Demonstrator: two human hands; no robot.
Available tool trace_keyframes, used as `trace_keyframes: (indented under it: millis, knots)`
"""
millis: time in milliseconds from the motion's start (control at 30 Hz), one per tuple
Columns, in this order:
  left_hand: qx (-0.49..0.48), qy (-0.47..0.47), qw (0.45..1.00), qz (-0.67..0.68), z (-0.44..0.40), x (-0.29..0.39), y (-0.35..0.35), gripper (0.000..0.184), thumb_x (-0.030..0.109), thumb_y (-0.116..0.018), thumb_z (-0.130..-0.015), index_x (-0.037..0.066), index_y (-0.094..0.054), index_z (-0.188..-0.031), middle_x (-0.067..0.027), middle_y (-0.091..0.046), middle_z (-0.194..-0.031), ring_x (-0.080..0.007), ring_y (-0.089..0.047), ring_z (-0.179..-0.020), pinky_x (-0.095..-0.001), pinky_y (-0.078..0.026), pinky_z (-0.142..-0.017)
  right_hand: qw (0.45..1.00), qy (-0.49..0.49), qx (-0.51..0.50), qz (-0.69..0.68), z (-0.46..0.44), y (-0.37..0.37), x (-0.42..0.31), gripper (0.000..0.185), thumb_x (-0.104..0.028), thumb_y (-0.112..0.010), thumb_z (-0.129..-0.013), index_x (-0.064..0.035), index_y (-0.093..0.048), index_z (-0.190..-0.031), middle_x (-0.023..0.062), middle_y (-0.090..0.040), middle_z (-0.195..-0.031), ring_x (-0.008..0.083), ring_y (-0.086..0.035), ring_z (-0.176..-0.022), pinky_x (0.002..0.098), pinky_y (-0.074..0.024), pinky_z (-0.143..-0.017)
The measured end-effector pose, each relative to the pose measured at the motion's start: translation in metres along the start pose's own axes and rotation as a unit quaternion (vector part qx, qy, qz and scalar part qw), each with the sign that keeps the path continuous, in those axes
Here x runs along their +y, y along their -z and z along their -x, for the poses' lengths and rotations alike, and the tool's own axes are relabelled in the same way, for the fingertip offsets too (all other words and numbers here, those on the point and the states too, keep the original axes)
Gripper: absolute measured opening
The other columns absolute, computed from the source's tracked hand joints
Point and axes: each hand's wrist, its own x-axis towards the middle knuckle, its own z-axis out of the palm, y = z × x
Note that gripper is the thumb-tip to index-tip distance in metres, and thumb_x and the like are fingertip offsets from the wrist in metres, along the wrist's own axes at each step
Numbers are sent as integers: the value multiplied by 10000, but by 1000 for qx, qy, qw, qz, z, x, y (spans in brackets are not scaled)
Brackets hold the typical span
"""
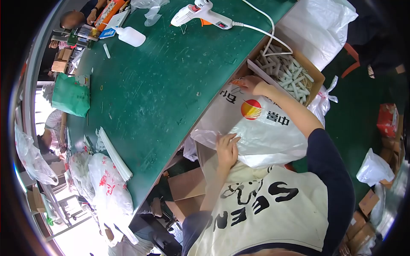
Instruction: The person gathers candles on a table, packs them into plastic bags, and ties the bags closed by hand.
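Bag [271, 143] agst L-hand fingers [231, 138]

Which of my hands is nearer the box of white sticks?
Right. Your right hand is on the far part of the white bag, just beside the box; your left hand is farther from it, at the bag's side nearer your body.

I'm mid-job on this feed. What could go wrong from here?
1. The glue gun's cord loops over the open box near the right hand; an arm might snag it and drag the gun.
2. A bump from that arm could spill the box's white sticks.
3. The plastic bag looks slack and wrinkled under the left hand; it might slip.
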Motion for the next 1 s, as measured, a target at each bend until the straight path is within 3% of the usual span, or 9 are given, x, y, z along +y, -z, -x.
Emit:
trace_keyframes:
  millis: [133, 333, 533, 600, 667, 867, 1000]
  knots:
    - [-10, 8, 1000, -11, -4, -4, -4, 239, 70, -460, -724, 95, -608, -910, -58, -560, -990, -237, -499, -961, -507, -232, -971, 993, 33, 102, -55, -22, -21, 26, 199, -119, -516, -774, -82, -593, -953, 138, -616, -816, 315, -593, -773, 390, -463, -686]
    - [-13, 9, 1000, -18, -8, -8, -13, 268, 83, -454, -700, 108, -610, -915, -51, -562, -994, -227, -506, -958, -497, -224, -975, 966, 68, 232, -96, -53, -33, 50, 226, -114, -512, -773, -24, -558, -975, 197, -596, -720, 334, -594, -684, 397, -462, -633]
    - [-20, 14, 1000, -18, -10, -11, -15, 290, 83, -457, -675, 112, -610, -919, -49, -562, -1006, -223, -514, -953, -489, -216, -980, 973, 0, 216, -78, -57, -31, 51, 221, -127, -488, -789, -20, -561, -968, 190, -552, -915, 316, -533, -900, 392, -430, -777]
    - [-22, 14, 999, -19, -11, -10, -14, 294, 85, -458, -671, 113, -610, -921, -49, -562, -1007, -223, -516, -951, -486, -214, -982, 973, -18, 220, -61, -75, -59, 93, 194, -115, -492, -782, -28, -569, -937, 179, -522, -962, 309, -494, -950, 383, -408, -824]
    - [-23, 14, 999, -21, -10, -9, -13, 295, 85, -458, -670, 113, -610, -922, -48, -562, -1006, -224, -520, -946, -485, -213, -983, 967, 19, 250, -47, -70, -61, 114, 129, -80, -514, -758, -39, -582, -860, 143, -522, -977, 283, -485, -961, 347, -406, -841]
    - [-32, 13, 999, -11, -15, -7, -9, 283, 89, -456, -677, 112, -609, -915, -46, -562, -1001, -220, -526, -938, -482, -215, -982, 953, 10, 297, -61, -49, -56, 101, 99, -38, -525, -728, -34, -583, -808, 99, -539, -958, 259, -499, -944, 323, -418, -828]
    - [-31, 11, 999, -6, -16, -5, -7, 273, 86, -455, -682, 107, -606, -908, -45, -562, -993, -219, -526, -936, -477, -220, -981, 954, -23, 293, -52, -30, -57, 91, 160, -26, -523, -732, -32, -569, -886, 120, -559, -921, 283, -521, -919, 350, -434, -791]
